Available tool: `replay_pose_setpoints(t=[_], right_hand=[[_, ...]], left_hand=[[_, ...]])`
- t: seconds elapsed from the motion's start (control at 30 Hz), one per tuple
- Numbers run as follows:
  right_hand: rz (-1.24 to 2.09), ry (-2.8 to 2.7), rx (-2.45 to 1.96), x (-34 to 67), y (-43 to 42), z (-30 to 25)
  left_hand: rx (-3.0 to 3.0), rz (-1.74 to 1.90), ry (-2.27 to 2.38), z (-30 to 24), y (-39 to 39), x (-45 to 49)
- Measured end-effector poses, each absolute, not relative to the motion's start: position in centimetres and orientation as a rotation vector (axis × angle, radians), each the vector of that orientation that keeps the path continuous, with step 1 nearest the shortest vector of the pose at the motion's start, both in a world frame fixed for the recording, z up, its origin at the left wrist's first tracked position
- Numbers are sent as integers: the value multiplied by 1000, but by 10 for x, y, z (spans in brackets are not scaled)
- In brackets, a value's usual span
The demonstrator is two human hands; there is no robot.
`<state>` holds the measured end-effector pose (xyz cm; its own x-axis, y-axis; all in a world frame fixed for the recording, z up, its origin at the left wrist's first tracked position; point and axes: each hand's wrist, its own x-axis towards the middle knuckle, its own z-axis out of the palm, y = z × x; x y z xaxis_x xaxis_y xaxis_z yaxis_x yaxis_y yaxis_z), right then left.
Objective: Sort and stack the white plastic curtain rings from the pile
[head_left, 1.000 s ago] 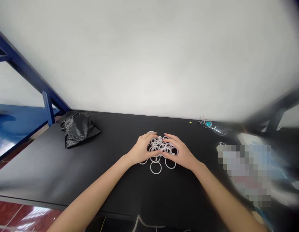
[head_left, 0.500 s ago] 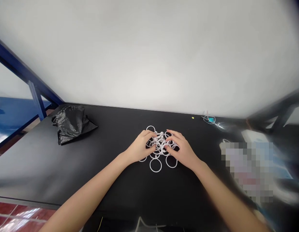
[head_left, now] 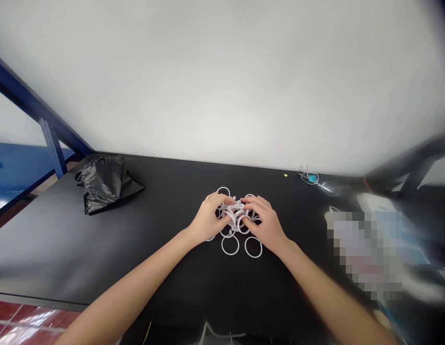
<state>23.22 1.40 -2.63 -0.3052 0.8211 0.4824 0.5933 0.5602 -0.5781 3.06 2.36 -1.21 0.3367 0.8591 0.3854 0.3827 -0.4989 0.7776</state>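
Note:
A heap of several white plastic rings (head_left: 236,213) lies in the middle of a black table (head_left: 165,249). My left hand (head_left: 207,218) cups the heap from the left, its fingers curled over the rings. From the right, my right hand (head_left: 263,221) presses in with bent fingers on the same heap. Two loose rings (head_left: 230,245) lie flat on the table just in front of the hands. The rings under the fingers are partly hidden.
A crumpled black plastic bag (head_left: 104,182) sits at the table's back left. A pair of glasses (head_left: 318,181) lies at the back right by the white wall. A blurred-out area covers the right side. Blue metal framing (head_left: 46,128) stands at the left.
Both hands have drawn closer together, bunching the rings into a tighter heap. The view has shifted slightly.

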Motion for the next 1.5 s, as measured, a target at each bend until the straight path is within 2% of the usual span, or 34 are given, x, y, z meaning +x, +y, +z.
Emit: replay_pose_setpoints(t=[0.23,0.47,0.6,0.9,1.33,1.5], right_hand=[[361,-1823,-1003,231,8,-13],[416,-1757,-998,234,6,-10],[405,-1846,-982,233,7,-10],[234,-1873,-989,233,5,0],[594,-1715,-835,228,-4,7],[705,-1871,-803,215,-24,13]], left_hand=[[1930,1219,959,2,17,28],[2371,1373,773,-5,20,22],[2370,1448,797,-1,20,23],[1993,1168,827,17,15,26],[1997,1166,785,13,13,28],[2006,1124,790,10,11,27]])
